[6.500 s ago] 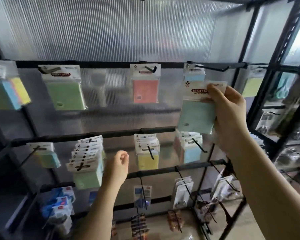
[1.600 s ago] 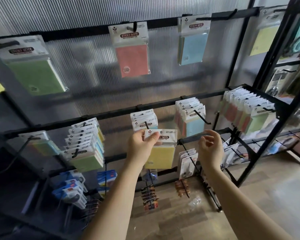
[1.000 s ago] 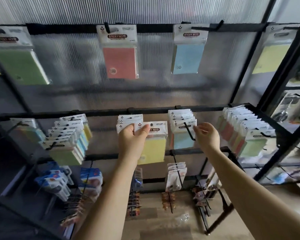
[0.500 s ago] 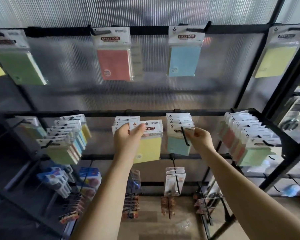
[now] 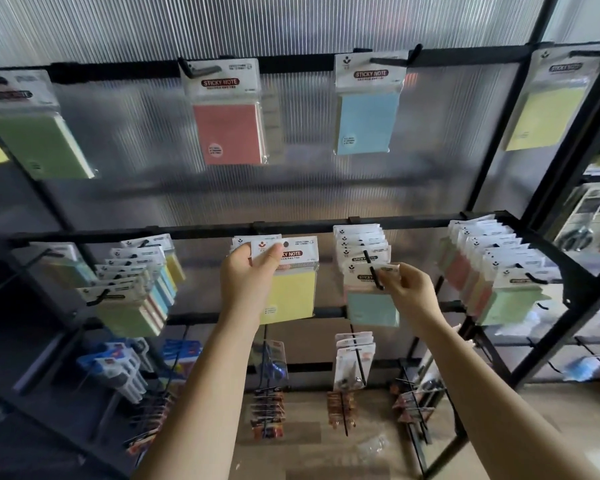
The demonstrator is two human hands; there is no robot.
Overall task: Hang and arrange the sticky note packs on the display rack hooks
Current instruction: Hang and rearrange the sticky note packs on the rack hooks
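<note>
- The yellow pack point(image 5: 291, 292) hangs in the grip of the left hand point(image 5: 248, 282), whose thumb and fingers point(image 5: 272, 256) pinch the left part of its white header card; the hang hole just right of the thumb looks free of any hook, so I judge this pack not yet hung.
- Directly behind those fingers sits a short stack of headers point(image 5: 253, 241) on the middle rail's hook.
- The right hand point(image 5: 409, 289) pinches the right edge of the blue-green pack point(image 5: 371, 306), the front one of a stack; the black hook tip point(image 5: 374, 275) stands just left of its fingertips point(image 5: 388, 277), across the header. Whether the pack is fully seated on the hook or at its tip I cannot tell.
- Done so far, by the look of it: farther left of the left hand a full hook of mixed packs point(image 5: 136, 292), and beyond the right hand another full row point(image 5: 492, 271).
- Above both hands the top rail point(image 5: 291, 64) carries single packs: green point(image 5: 39, 140), red point(image 5: 227, 129), blue point(image 5: 366, 119) and yellow point(image 5: 542, 116).
- Left to do, as I judge: get the yellow pack onto a hook and square up the blue-green one.
- The rack is a black metal frame point(image 5: 499, 140) before a ribbed translucent panel point(image 5: 291, 26); below the hands hang small carded goods point(image 5: 354, 365), and under them lies a wood-look floor point(image 5: 551, 410).
</note>
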